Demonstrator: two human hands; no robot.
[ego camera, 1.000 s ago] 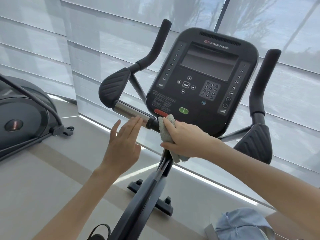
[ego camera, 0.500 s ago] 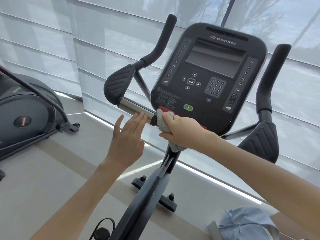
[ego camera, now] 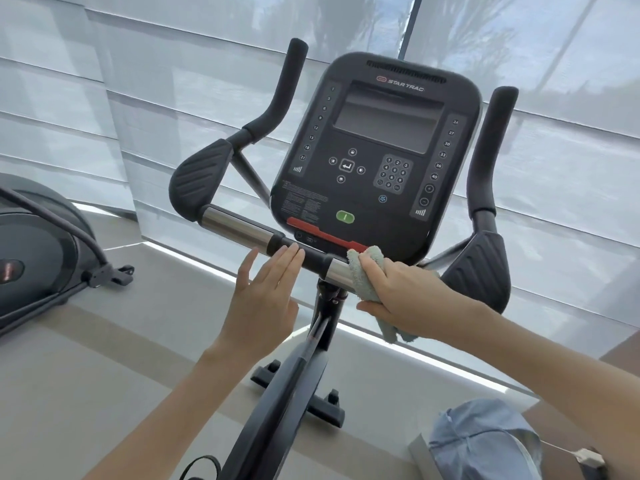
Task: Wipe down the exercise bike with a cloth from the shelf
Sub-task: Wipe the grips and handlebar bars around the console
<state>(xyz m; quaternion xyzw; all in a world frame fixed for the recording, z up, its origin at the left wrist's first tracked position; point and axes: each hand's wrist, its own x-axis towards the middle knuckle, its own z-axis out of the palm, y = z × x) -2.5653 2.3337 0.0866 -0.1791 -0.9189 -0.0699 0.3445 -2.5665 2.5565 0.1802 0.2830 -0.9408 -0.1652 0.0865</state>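
The black exercise bike stands in front of me with its console [ego camera: 375, 157] facing me. A handlebar crossbar [ego camera: 239, 227] with chrome sections runs below the console. My right hand [ego camera: 401, 294] grips a pale green cloth [ego camera: 363, 271] wrapped around the chrome section right of the bar's centre, just under the console's lower edge. My left hand [ego camera: 265, 299] is flat with fingers apart, its fingertips resting on the black middle joint of the bar. The bike's frame post [ego camera: 294, 386] runs down between my arms.
Black upright handle grips [ego camera: 490, 161] rise on both sides of the console. Another dark exercise machine [ego camera: 38, 251] stands at the left. White window blinds [ego camera: 138, 98] fill the background. A light blue cap [ego camera: 481, 441] lies at the lower right.
My right hand slid the cloth to the right along the crossbar, uncovering the black centre joint and part of the chrome. My left hand stayed near the bar's middle.
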